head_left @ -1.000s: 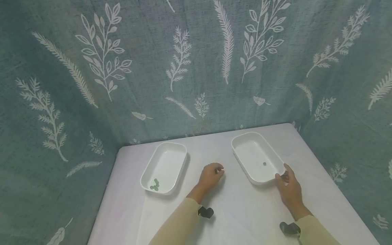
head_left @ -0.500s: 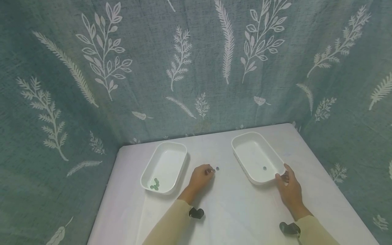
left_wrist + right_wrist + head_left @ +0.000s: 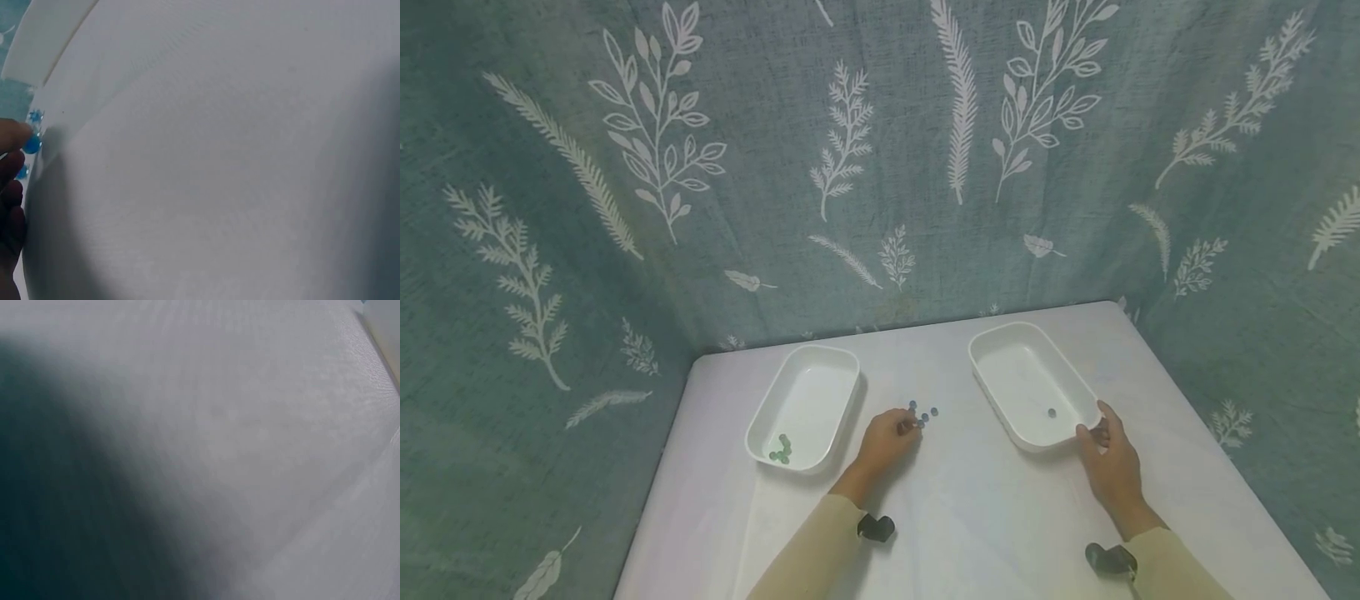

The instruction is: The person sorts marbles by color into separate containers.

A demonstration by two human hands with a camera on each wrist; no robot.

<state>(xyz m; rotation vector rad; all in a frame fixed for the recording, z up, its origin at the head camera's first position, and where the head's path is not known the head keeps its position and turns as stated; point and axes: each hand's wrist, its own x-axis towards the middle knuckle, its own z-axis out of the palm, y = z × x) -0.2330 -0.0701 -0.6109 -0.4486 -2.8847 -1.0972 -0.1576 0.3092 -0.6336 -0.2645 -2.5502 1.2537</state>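
Observation:
Several blue beads (image 3: 934, 412) lie in a loose cluster on the white cloth, between two white trays. My left hand (image 3: 886, 437) is at the cluster's near-left side with curled fingers. In the left wrist view a blue bead (image 3: 31, 145) shows between the thumb tip and fingers of my left hand (image 3: 9, 187), with other beads just beside. My right hand (image 3: 1111, 467) grips the near right corner of the right tray (image 3: 1011, 429), thumb and fingers at its rim. One blue bead (image 3: 1052, 413) sits inside that tray.
The left tray (image 3: 802, 472) stands left of my left hand, with several green beads (image 3: 784, 450) at its near end. A leaf-patterned curtain (image 3: 895, 167) borders the table (image 3: 985, 517) behind and on both sides.
My left hand has drawn back to the left, and blue beads that it covered a second ago now show on the cloth. The right hand keeps its grip on the tray.

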